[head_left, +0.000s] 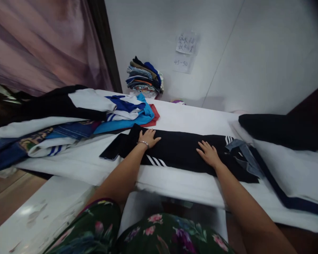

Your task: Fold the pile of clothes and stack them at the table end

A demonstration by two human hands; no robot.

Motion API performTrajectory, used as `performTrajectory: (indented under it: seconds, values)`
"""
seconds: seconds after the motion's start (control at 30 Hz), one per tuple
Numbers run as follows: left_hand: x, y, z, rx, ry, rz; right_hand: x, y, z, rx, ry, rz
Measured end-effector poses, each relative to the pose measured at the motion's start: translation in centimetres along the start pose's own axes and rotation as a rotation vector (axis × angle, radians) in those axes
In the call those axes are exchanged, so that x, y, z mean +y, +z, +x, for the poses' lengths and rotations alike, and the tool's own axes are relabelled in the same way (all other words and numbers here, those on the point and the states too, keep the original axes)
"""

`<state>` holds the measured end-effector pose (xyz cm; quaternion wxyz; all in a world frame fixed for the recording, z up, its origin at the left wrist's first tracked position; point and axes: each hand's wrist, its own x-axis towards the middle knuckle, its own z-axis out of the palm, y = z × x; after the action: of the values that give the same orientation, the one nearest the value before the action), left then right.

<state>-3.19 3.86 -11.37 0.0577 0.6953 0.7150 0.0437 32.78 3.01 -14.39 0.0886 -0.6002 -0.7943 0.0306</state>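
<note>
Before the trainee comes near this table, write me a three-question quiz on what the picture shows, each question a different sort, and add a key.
1. True or false: the left hand and the right hand both rest on the black garment.

2. Choose one. Which item lies at the left end of that garment?
A) a pair of scissors
B) a dark phone
C) a drinking cup

3. Fill in the blank: the bracelet is worn on the ____ wrist.

Key: 1. True. 2. B. 3. Left.
</note>
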Motion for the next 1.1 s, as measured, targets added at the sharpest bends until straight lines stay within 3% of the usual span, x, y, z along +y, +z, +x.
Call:
performTrajectory:
  seconds: [1.1]
  values:
    - [-0.2, 1.2, 0.9, 0.071, 0.049, -0.019, 0.3, -0.5, -0.4, 0.074, 0.052, 0.123]
